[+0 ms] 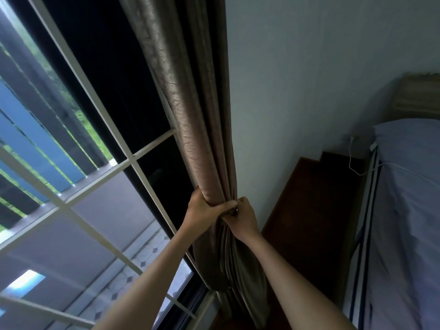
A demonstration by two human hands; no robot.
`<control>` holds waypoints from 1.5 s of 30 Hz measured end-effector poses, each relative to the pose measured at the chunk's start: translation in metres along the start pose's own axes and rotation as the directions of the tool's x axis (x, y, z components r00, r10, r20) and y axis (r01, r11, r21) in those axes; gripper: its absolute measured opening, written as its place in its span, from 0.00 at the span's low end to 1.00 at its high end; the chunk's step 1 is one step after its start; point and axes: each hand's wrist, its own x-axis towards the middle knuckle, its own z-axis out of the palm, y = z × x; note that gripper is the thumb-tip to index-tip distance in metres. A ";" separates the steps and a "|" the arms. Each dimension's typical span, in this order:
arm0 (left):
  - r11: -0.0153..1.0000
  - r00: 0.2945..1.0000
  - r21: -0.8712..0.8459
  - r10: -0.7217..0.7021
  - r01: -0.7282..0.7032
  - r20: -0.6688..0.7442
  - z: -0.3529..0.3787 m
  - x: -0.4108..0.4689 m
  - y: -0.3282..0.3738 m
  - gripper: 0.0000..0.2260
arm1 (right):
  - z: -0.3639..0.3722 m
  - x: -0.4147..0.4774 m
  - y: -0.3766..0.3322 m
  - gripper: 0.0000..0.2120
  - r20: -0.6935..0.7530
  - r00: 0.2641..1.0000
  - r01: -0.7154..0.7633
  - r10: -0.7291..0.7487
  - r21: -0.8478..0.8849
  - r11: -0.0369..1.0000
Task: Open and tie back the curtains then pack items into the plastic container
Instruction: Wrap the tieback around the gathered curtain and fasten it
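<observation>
A brown-grey curtain (195, 129) hangs gathered into a tight bundle against the wall, right of the window. My left hand (202, 208) grips the bundle from the left, fingers curled round the folds. My right hand (240, 217) grips it from the right at the same height, pinching something dark at the cinched spot, possibly a tie-back; I cannot tell what it is. Below the hands the curtain bulges out in loose folds. No plastic container is in view.
A window with a white grille (133, 158) fills the left side. A dark wooden side table (309, 210) stands by the wall to the right of the curtain. A bed with a light sheet (409, 210) lies at the right, with a white cable (352, 160) beside it.
</observation>
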 end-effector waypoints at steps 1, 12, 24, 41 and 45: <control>0.998 0.998 0.052 0.036 -0.034 -0.045 0.000 -0.009 -0.003 0.38 | -0.002 0.000 0.001 0.13 0.002 1.000 0.008 -0.008 -0.003 1.000; 0.696 0.961 0.715 0.240 -0.071 -0.139 0.022 -0.052 -0.069 0.20 | -0.005 0.002 -0.004 0.11 -0.017 0.998 0.051 -0.052 -0.061 0.997; 0.651 0.851 0.738 0.479 -0.179 -0.216 -0.010 -0.037 -0.047 0.06 | -0.008 -0.001 -0.008 0.16 0.033 0.993 0.111 -0.115 0.096 0.989; 0.893 0.996 0.448 0.077 -0.045 -0.053 0.024 -0.016 -0.016 0.15 | -0.046 0.024 0.010 0.16 0.296 0.955 -0.077 -0.005 0.264 0.961; 0.907 1.000 0.422 0.010 -0.009 -0.001 0.026 -0.011 -0.014 0.22 | -0.062 0.035 0.017 0.20 0.441 0.898 -0.187 -0.002 0.386 0.903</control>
